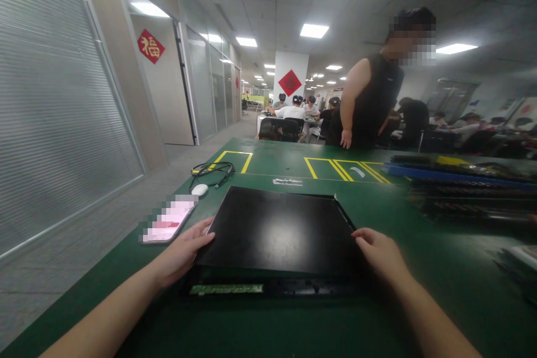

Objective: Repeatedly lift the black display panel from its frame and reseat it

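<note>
A black display panel [272, 229] lies slightly askew over a dark frame [319, 286] on the green table. Along the frame's near edge shows a strip of green circuit board [226, 289]. My left hand [188, 246] grips the panel's left edge, its thumb on top and its other fingers at the side. At the opposite side, my right hand [375, 246] pinches the panel's right edge between thumb and fingers. The underside of the panel is hidden.
Left of the panel lie a phone [170, 221], a white mouse-shaped item [199, 190] and a coiled black cable [213, 170]. Stacked dark panels [470, 193] occupy the table's right side. Across the green table [268, 151] stands a person [369, 89]; others sit farther back.
</note>
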The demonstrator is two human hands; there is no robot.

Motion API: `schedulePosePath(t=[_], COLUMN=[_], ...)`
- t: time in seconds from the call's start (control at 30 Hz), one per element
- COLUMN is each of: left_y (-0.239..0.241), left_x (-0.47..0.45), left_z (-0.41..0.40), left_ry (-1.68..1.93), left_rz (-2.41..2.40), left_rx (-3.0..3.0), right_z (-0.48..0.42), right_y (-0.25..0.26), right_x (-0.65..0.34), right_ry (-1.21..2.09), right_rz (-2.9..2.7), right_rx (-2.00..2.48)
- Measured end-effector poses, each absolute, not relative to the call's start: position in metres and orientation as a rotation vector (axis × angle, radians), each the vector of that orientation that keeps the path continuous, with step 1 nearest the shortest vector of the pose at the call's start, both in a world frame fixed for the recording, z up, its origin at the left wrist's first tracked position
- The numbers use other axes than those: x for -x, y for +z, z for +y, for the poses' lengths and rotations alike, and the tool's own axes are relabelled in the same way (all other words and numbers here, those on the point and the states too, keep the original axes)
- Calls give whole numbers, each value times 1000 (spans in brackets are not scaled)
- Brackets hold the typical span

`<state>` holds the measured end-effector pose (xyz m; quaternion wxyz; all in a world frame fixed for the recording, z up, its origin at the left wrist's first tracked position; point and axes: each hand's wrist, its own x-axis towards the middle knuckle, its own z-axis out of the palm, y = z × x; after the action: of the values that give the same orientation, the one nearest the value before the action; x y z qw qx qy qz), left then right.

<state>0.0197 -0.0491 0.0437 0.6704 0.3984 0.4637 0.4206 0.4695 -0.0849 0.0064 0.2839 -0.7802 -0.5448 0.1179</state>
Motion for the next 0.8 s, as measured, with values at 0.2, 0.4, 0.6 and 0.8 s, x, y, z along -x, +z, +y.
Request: schedulePosePath(t=[0.2, 0.4, 0.6, 0.8], left_y=[39, 38, 36, 35], left_x=[-18, -17, -17, -18], left_z=[-47, -47, -47, -44], left_ry=[960, 971, 983, 985], left_rz=[1030, 1027, 1012, 1020], left_rx=[-893, -869, -866, -855], right_z=[-84, -83, -82, -81], right_y=[5, 2, 3, 1], right_x=[-471, -473, -474, -473], right_ry=[310, 281, 299, 266], right_rz=[-1468, -1484, -1472, -1476], right_rx=[2102, 2091, 2101, 2088])
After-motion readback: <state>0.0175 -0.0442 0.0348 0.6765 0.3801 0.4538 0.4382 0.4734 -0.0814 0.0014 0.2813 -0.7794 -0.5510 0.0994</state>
